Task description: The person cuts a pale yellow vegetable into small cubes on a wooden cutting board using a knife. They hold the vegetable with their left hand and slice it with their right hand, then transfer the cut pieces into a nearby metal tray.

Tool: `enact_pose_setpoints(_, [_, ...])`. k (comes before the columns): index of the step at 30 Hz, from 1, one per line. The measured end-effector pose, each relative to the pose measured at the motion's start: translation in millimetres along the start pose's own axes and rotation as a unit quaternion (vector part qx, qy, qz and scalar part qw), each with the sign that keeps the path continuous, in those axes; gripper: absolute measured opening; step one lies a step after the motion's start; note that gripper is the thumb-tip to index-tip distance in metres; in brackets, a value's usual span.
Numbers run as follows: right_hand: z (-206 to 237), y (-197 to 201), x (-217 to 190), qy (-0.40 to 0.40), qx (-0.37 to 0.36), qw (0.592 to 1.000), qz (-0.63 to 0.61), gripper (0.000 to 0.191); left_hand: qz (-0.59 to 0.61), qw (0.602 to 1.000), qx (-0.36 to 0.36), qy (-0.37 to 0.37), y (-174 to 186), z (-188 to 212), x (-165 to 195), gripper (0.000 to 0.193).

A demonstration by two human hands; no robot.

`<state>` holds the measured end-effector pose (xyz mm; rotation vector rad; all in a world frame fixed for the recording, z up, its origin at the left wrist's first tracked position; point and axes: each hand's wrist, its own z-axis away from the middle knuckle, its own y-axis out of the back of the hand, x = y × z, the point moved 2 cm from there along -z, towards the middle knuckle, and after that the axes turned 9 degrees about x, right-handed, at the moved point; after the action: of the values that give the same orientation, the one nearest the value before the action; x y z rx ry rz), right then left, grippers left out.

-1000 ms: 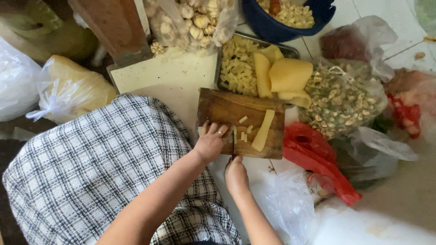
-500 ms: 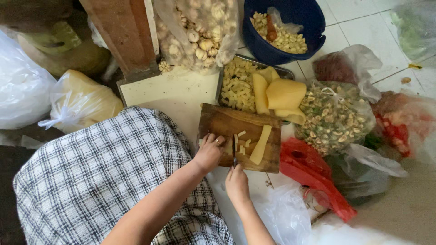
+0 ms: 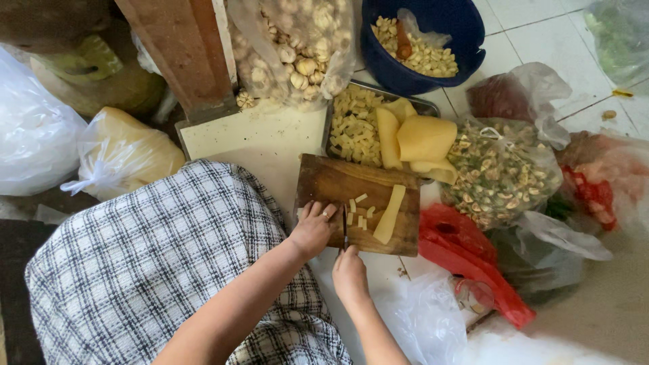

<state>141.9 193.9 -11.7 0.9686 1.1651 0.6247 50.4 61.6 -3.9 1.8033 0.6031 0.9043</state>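
From the head camera, looking straight down, a brown wooden cutting board (image 3: 362, 203) lies on the floor among bags and trays, with a pale cream slab (image 3: 250, 145) just beyond its far left corner. The left hand (image 3: 312, 228) rests on the near left part of the board, its fingers (image 3: 318, 211) together and pressed flat on something small that they hide. The right hand (image 3: 349, 276) sits at the board's near edge, its fingers clamped on the handle of a knife (image 3: 345, 226) whose dark blade runs up across the board just right of the left hand. A few small cut yellow pieces (image 3: 359, 208) lie scattered right beside the blade. A long yellow strip (image 3: 390, 214) lies tilted on the right half of the board, close to the cut pieces but apart from the knife.

Touching the board's far edge is a metal tray (image 3: 424, 106) holding more cut bits and several broad yellow slices (image 3: 424, 138). Beyond the tray stands a dark blue tub (image 3: 473, 47) with pale chunks inside, and to its left a clear bag of round pale bulbs (image 3: 294, 51). To the right of the board a clear bag of mixed greenish-brown pieces (image 3: 500, 172) sits next to the tray, and a red plastic bag (image 3: 466, 253) lies at the board's right near corner. The person's checked black-and-white cloth (image 3: 155, 270) fills the lower left, with white and yellowish bags (image 3: 122, 152) past it.
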Motion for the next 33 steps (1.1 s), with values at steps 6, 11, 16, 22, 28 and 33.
enact_pose_setpoints(6, [-5,-9,1,-0.078,-0.068,0.994,0.016,0.030,-0.016,0.999,0.045,-0.011,9,2,3,0.064])
enact_pose_setpoints(11, [-16,-15,3,-0.129,-0.085,0.988,-0.014,0.031,-0.007,1.000,0.008,0.009,12,-1,6,0.076])
enact_pose_setpoints(16, [-1,-13,6,-0.066,-0.077,0.994,0.028,0.030,-0.013,1.000,0.016,0.016,15,-1,6,0.074])
enact_pose_setpoints(22, [20,-8,15,-0.035,-0.038,0.999,0.016,0.026,0.026,0.999,0.014,0.023,11,1,1,0.061])
enact_pose_setpoints(28, [9,-1,7,-0.026,-0.001,1.000,-0.009,0.027,0.074,0.994,0.073,0.041,11,-1,-8,0.033])
enact_pose_setpoints(33, [6,3,1,0.006,0.039,0.999,-0.022,0.022,-0.005,0.994,0.109,-0.002,19,0,-5,0.022])
